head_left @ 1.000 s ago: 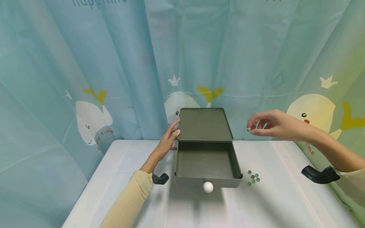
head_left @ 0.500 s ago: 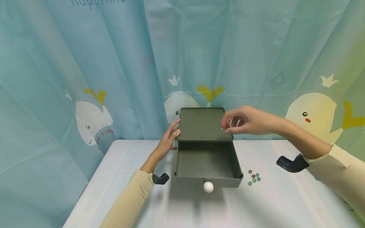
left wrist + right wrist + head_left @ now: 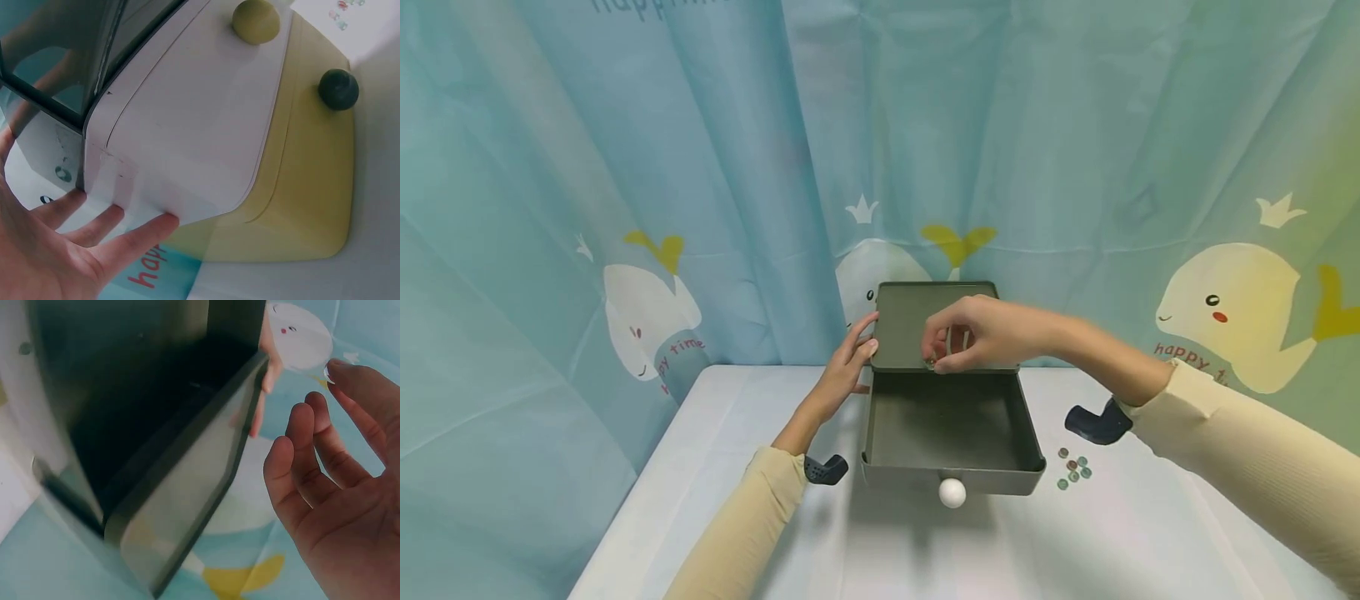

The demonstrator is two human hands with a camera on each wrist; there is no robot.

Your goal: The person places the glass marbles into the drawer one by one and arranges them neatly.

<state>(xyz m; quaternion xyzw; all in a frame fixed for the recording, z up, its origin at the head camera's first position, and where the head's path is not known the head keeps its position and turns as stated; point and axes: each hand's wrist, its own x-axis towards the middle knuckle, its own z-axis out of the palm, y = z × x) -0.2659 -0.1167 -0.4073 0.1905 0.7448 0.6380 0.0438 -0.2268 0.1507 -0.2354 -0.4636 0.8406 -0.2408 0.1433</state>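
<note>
A dark green drawer [image 3: 992,481] with a white knob [image 3: 952,493] stands pulled out beneath the box's flat green top [image 3: 902,310]. My left hand [image 3: 842,373] rests against the box's left side; the left wrist view shows its fingers stretched along the pale middle tier [image 3: 194,112]. Above the drawer's back edge, my right hand [image 3: 981,333] pinches a small shiny glass marble [image 3: 929,363] between thumb and finger. In the right wrist view the marble is mostly hidden behind a fingertip. Several similar marbles [image 3: 1073,473] lie on the table to the drawer's right.
The left wrist view shows a yellow tier [image 3: 300,187] below the pale one, with yellow [image 3: 256,22] and dark green [image 3: 339,89] knobs sticking out. A blue curtain [image 3: 737,167] hangs behind the white table [image 3: 700,467].
My right hand has travelled left with the marble, from beside the box across its top to the back of the drawer, and a little lower. My left hand has stayed at the box's side.
</note>
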